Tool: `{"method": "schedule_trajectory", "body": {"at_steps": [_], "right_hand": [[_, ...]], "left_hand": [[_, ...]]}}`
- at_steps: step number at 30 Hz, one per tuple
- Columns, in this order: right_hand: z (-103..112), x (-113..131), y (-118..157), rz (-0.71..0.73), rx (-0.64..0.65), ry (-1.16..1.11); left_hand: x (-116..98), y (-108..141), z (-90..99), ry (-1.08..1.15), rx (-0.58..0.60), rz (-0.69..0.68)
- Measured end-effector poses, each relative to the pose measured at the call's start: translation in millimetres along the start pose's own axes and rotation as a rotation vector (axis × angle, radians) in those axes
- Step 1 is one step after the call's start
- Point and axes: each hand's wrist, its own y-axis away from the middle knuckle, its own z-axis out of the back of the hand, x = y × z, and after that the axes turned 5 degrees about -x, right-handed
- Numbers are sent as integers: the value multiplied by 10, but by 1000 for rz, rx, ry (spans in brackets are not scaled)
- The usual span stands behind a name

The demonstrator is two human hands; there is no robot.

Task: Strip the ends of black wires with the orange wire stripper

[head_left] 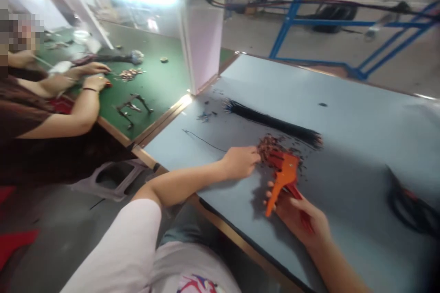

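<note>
Wire bundle (275, 121) lay on the worktop (343, 116), scrap pile (268, 143) just in front of it. Wire stripper (288, 170) was in the right hand (292, 216), head end at the pile. Left hand (241, 162) was just left of the wire stripper, loose wire (208, 143) running left from it. Scissors (407, 198) lay far right. Neighbouring bench (161, 84) stood left, partition (206, 46) between; frame (284, 27) stood behind, beyond the worktop.

Orange wire strippers (288, 169) are gripped by the right hand (305, 219), a thin dark wire (205, 141) by the left hand (240, 162); beyond small copper-coloured pieces (266, 146), a black wire bundle (275, 122) is laid.
</note>
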Motion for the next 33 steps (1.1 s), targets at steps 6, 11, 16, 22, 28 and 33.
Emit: {"method": "schedule_trajectory", "body": {"at_steps": [6,11,16,22,28,33], "right_hand": [[64,-39,-49,18,10,28],[75,-51,-56,3,8,4],[83,-52,-52,-1,8,8],[88,-44,-62,11,50,50],[99,-53,-58,5,50,33],[93,-51,-71,-3,47,28]], "left_hand": [[45,-2,14,-37,230,-145],[15,10,-26,-33,193,-230],[-15,19,-90,1,141,-293],[-43,28,-108,15,96,-399],[-39,21,-159,67,71,-359],[-27,-20,-156,266,-1,-322]]}}
